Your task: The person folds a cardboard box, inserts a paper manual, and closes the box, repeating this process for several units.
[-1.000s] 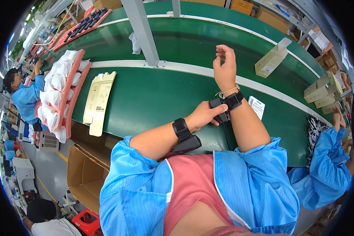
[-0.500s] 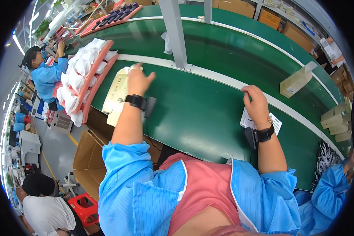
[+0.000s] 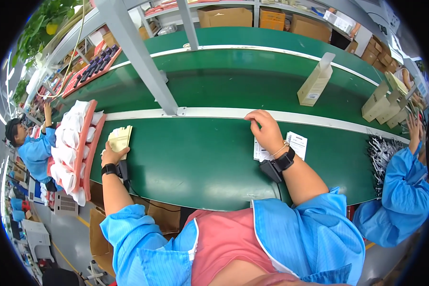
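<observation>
At the left of the green bench, cream folded-flat cartons point(image 3: 121, 137) lie in a stack near the pink trays. My left hand point(image 3: 113, 155) is closed around the near end of this stack, thumb on the right side; its fingers are partly hidden. My right hand point(image 3: 268, 132) hovers over white printed leaflets point(image 3: 298, 144), fingers loosely bent and thumb apart from them. Nothing shows in that hand. The leaflets lie partly under my right hand and wrist.
Pink foam trays point(image 3: 87, 143) with white-wrapped items stand at left. A grey post point(image 3: 138, 57) rises from the bench's white rail. An upright cream box point(image 3: 315, 81) stands on the belt beyond. At right are more boxes point(image 3: 376, 102), black-and-white strands point(image 3: 383, 159) and a co-worker's blue sleeve point(image 3: 391, 200).
The view has swung, shifting the bench contents leftward and the near bench downward. My left hand, spread over the cream cartons before, is now closed at their near end. My right hand stays over the leaflets.
</observation>
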Motion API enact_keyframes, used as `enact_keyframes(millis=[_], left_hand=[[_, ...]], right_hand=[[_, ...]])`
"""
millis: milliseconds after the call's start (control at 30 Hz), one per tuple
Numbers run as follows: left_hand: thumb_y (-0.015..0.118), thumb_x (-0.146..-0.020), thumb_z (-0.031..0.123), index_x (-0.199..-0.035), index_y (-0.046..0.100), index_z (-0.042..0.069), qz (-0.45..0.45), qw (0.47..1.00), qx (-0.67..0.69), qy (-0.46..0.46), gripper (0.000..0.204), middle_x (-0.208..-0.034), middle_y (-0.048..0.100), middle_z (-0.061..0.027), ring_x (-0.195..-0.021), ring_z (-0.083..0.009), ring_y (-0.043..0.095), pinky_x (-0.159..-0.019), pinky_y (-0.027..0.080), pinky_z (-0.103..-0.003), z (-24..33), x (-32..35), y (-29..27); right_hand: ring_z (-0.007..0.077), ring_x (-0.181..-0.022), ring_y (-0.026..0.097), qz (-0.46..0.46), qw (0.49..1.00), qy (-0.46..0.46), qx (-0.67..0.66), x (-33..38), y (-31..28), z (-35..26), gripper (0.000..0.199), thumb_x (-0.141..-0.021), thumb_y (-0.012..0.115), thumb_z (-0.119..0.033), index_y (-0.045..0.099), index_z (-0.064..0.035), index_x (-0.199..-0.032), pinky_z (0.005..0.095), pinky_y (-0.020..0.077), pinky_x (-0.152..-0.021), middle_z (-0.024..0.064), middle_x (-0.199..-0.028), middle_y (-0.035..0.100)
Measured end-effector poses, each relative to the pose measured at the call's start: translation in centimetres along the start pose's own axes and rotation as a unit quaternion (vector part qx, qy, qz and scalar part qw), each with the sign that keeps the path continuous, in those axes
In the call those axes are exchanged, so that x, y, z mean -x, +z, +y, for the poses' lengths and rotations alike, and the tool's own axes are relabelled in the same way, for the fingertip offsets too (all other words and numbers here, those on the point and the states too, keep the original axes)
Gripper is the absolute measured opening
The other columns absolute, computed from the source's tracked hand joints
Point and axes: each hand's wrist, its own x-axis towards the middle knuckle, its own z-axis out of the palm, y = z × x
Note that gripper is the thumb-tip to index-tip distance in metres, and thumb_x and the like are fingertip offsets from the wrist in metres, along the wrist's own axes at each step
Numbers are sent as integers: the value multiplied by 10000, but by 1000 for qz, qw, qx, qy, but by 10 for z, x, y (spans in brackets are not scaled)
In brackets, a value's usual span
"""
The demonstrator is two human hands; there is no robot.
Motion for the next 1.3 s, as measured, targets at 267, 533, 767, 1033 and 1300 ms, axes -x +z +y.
enact_keyframes(millis=[267, 533, 767, 1033, 1300], left_hand=[[808, -555, 548, -1420, 297, 78, 88, 996, 23, -12, 1109, -1215, 570, -244, -1117, -371, 566, -944, 452, -449, 8, 11, -16], [846, -613, 186, -1412, 296, -3, 158, 944, 218, 191, 988, -1240, 552, -239, -1095, -353, 577, -929, 466, -378, 96, 79, -92], [816, -636, 40, -1408, 339, 25, 239, 795, 386, 404, 907, -1364, 471, -163, -1159, -301, 528, -968, 432, -377, 177, 121, -89], [826, -645, 80, -1380, 323, 23, 167, 671, 455, 561, 893, -1249, 477, -166, -1143, -315, 490, -994, 390, -391, 272, 179, -6], [690, -774, 438, -1349, 297, 26, -23, 543, 726, 420, 809, -1278, 400, -143, -1204, -268, 426, -1016, 350, -406, 284, 191, 27]], right_hand=[[273, -850, 593, 9, 999, -43, 32, -1, -2, 2, 157, -777, 560, 44, 619, -41, -895, 358, 484, -760, 90, -879, 630], [270, -860, 589, 2, 1000, -17, 10, -5, -6, -9, 150, -782, 568, 42, 624, -39, -895, 348, 478, -778, 94, -880, 628], [253, -1079, 540, -22, 998, -18, -55, -22, -15, -44, 285, -833, 607, -48, 570, -47, -1116, 349, 451, -911, 114, -1149, 562], [232, -1286, 380, 16, 894, -17, -447, -24, 29, -75, 735, -875, 645, -251, 210, -58, -1437, 367, 332, -1068, 125, -1398, 354], [233, -1268, 407, 30, 896, 42, -440, -13, 38, -66, 674, -896, 604, -266, 248, -53, -1427, 360, 342, -1055, 126, -1359, 388]])
